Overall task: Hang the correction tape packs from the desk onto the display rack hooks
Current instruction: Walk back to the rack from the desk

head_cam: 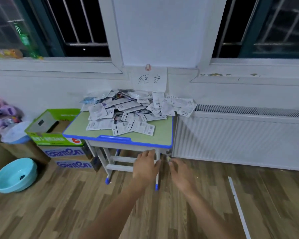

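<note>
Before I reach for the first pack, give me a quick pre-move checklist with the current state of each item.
1. Packs available: ok. A heap of correction tape packs lies on the desk.
2. Left hand free: ok, fingers straight, holding nothing.
3. Right hand free: cannot tell; it is blurred, and something small shows near its fingertips.
4. Hands at the heap: not ok, both are below the desk's front edge.
5. Near packs reachable: ok, several lie flat toward the front, nothing on top of them.
6. Display rack located: cannot tell, no rack or hooks in view.
</note>
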`<state>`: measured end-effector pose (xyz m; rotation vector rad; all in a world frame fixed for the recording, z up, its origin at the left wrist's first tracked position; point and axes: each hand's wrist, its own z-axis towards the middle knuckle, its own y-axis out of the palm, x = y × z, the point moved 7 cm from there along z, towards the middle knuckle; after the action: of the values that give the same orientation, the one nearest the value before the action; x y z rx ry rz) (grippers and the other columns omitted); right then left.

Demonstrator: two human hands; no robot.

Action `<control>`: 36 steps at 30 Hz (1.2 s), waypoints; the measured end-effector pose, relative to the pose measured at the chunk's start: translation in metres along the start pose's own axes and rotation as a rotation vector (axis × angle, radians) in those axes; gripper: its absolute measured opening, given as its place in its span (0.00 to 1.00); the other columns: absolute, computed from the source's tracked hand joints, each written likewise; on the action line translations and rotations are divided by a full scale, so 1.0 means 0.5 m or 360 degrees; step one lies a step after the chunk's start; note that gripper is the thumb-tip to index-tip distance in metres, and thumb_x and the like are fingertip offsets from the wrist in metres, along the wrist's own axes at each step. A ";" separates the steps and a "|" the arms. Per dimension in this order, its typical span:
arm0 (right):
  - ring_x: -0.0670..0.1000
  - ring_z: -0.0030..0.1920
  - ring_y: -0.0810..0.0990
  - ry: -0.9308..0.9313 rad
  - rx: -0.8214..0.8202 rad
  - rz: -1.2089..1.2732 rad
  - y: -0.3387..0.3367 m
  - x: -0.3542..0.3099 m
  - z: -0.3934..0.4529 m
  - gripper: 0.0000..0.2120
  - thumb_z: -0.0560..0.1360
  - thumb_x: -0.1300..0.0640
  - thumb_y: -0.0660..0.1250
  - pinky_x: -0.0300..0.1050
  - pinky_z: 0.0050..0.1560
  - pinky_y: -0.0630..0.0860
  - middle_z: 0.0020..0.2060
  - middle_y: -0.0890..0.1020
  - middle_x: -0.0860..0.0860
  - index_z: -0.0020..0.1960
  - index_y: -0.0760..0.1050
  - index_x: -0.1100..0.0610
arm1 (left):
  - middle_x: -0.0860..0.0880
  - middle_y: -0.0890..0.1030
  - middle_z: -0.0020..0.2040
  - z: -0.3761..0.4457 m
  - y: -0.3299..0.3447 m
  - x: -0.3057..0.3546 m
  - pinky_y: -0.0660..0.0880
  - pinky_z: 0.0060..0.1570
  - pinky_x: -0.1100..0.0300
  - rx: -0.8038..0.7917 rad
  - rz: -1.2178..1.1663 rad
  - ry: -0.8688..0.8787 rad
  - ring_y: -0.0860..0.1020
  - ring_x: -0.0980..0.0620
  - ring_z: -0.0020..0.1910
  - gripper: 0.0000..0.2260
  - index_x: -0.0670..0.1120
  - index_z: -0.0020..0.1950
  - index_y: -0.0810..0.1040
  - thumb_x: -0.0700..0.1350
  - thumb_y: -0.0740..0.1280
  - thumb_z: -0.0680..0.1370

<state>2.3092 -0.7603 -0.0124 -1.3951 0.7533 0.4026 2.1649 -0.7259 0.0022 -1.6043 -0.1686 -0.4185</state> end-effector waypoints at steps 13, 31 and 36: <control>0.57 0.57 0.77 0.0295 0.0186 0.0146 -0.004 0.094 0.404 0.11 0.75 0.60 0.67 0.47 0.57 0.70 0.57 0.80 0.56 0.57 0.78 0.61 | 0.48 0.64 0.74 0.433 0.056 0.050 0.64 0.68 0.53 -0.0225 0.0111 0.0230 0.61 0.47 0.72 0.25 0.48 0.76 0.59 0.54 0.58 0.81; 0.61 0.60 0.71 0.0924 -0.0034 0.0143 -0.019 0.276 0.904 0.29 0.74 0.49 0.68 0.54 0.57 0.71 0.61 0.71 0.61 0.67 0.61 0.63 | 0.49 0.55 0.78 0.958 0.168 0.223 0.57 0.72 0.50 -0.0271 0.0181 0.0236 0.53 0.48 0.76 0.25 0.48 0.76 0.58 0.55 0.58 0.81; 0.60 0.51 0.80 0.1074 -0.0061 0.0407 0.006 0.295 0.946 0.24 0.74 0.52 0.69 0.54 0.52 0.78 0.54 0.78 0.60 0.57 0.57 0.59 | 0.48 0.53 0.79 1.037 0.204 0.270 0.54 0.72 0.50 -0.0305 0.0171 0.0300 0.52 0.48 0.77 0.27 0.47 0.77 0.57 0.54 0.60 0.81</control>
<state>2.5233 -0.3255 -0.1155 -1.4840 1.4896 0.1320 2.4106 -0.2424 -0.0573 -1.7418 0.1034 -0.5119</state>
